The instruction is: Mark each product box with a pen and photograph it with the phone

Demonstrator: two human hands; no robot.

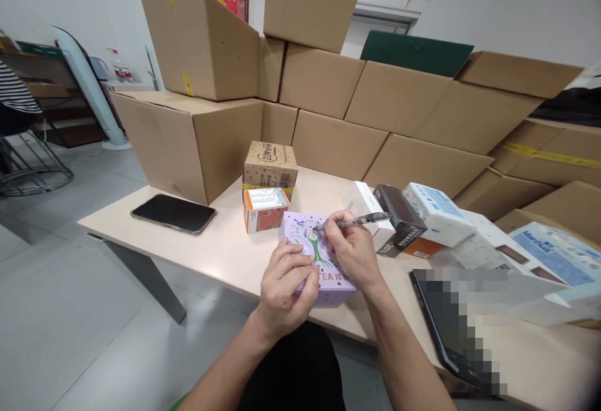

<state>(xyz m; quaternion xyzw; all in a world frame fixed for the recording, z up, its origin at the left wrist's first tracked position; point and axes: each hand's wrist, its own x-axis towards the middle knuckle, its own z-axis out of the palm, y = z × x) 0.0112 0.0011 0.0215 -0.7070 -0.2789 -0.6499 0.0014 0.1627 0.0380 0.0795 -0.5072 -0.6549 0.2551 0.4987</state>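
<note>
A lilac tea box with a green plant-like drawing and gold lettering lies at the table's front edge. My right hand grips a pen, its tip down at the box's printed top. The left side of the box is under my left hand, whose fingers lie flat across the top and steady it. Just behind stands a small orange and white box, and past that a brown printed carton.
A phone lies at the table's left. White box, dark box and blue-white box stand to the right, near a tablet-like device, partly pixelated. Stacked cardboard cartons wall off the back.
</note>
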